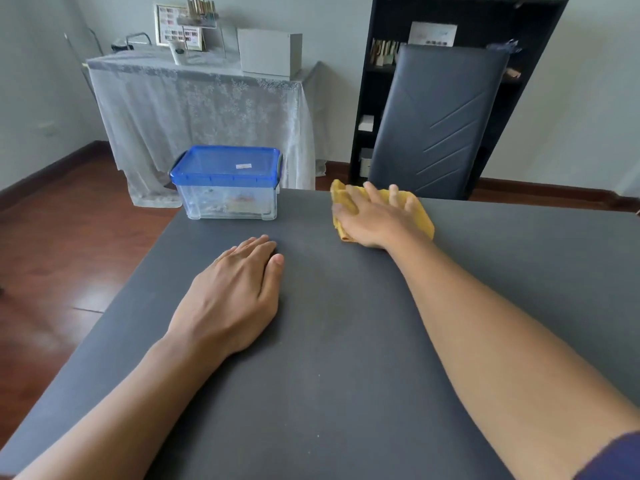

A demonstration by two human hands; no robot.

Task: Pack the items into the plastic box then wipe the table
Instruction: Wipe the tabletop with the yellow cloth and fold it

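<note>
Pale grey walls (588,81) meet a reddish wooden floor (62,244). A side table under a white lace cloth (194,109) carries a white box (270,51). A black bookshelf (460,15) stands behind a dark padded chair back (436,123).

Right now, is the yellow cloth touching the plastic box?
Apart. The head view shows bare grey table between the plastic box and the yellow cloth, which lies under the right hand.

left hand (232,294): flat, palm down, fingers straight and together, forearm stretched forward
right hand (372,220): reached far forward, palm down, fingers spread
</note>
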